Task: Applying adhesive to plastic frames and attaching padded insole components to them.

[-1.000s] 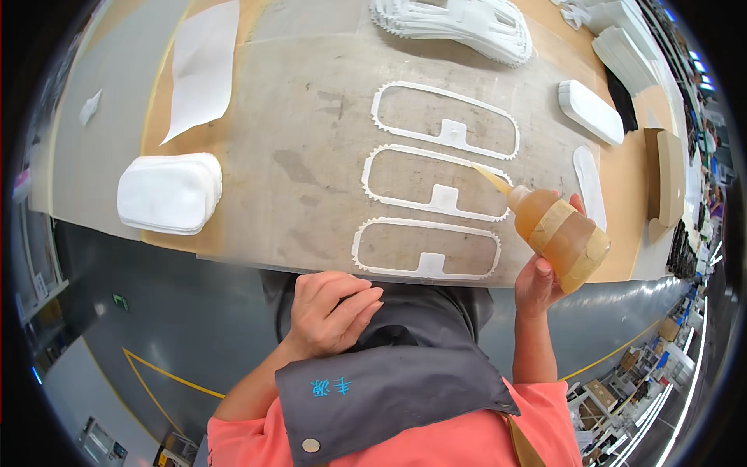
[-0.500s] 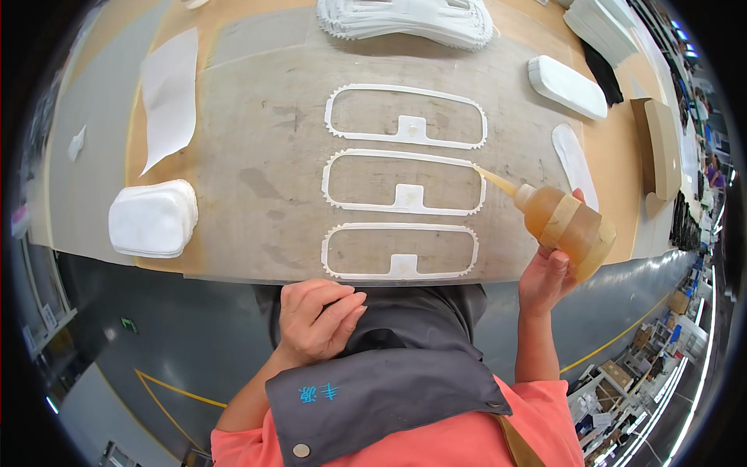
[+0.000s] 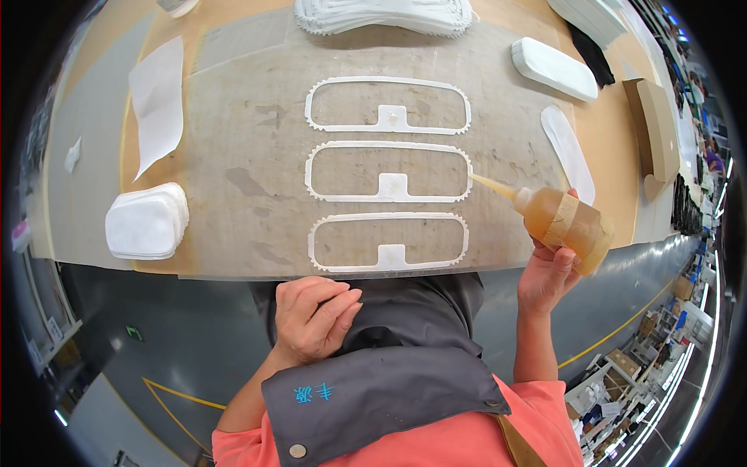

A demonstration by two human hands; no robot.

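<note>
Right hand: the right hand (image 3: pixel 548 274) is closed round the lower part of an amber squeeze bottle (image 3: pixel 562 226), fingers wrapped about its body from below, off the near right corner of the surface (image 3: pixel 257 179).
Bottle: tilted, its long thin nozzle pointing up and to the left; the tip reaches the right end of the middle frame (image 3: pixel 388 171), touching it or just above it, which one cannot be told.
Left hand: the left hand (image 3: pixel 311 315) holds nothing; its fingers are loosely curled and it rests against the dark apron (image 3: pixel 405 366) just below the near edge of the surface.
Frames: three white frames with toothed edges lie flat in a column, the far frame (image 3: pixel 388 105), the middle one and the near frame (image 3: pixel 388 243), each with a small tab on its near side.
Bottle to frames: the bottle body lies right of the near and middle frames, well apart from the far one.
Left side: a stack of white pads (image 3: pixel 146 223) near the front left corner; a white sheet (image 3: pixel 158 101) beyond it.
Far edge: a pile of white frames (image 3: pixel 385 15).
Right side: a white oblong block (image 3: pixel 554 68) and a flat white oval piece (image 3: pixel 568 152).
</note>
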